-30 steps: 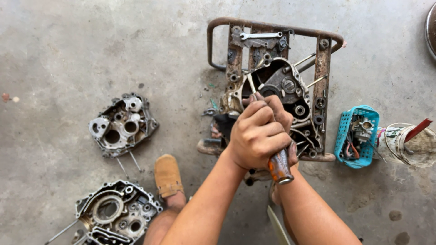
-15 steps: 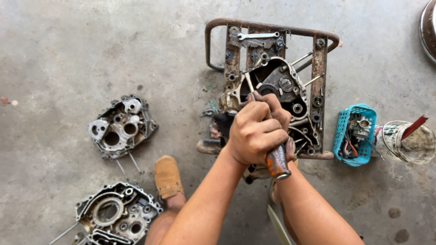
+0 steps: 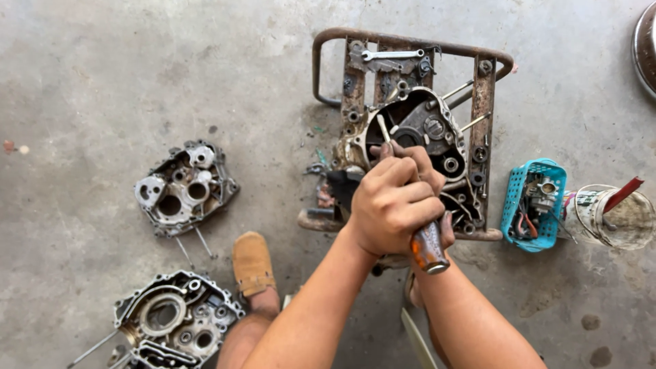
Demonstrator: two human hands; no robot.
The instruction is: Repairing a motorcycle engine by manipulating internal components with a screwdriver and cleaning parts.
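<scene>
The left hand (image 3: pixel 393 205) is wrapping its grip tight around a screwdriver (image 3: pixel 427 246), covering the right hand (image 3: pixel 445 229), which is also gripping it from beneath. The shaft is reaching into the engine case (image 3: pixel 420 133) sitting on a rusty rack (image 3: pixel 482 89) on the floor (image 3: pixel 102 82). A blue basket (image 3: pixel 514 198) is lying just beside.

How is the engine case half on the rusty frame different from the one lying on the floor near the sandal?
The case half on the frame sits raised on the rusty frame; the case half by the sandal lies flat on the concrete floor. The first looks dark and greasy, the second paler grey. Both hands, the left hand on top, press a screwdriver into the first; nothing touches the second. Both are cast metal with round holes.
</scene>
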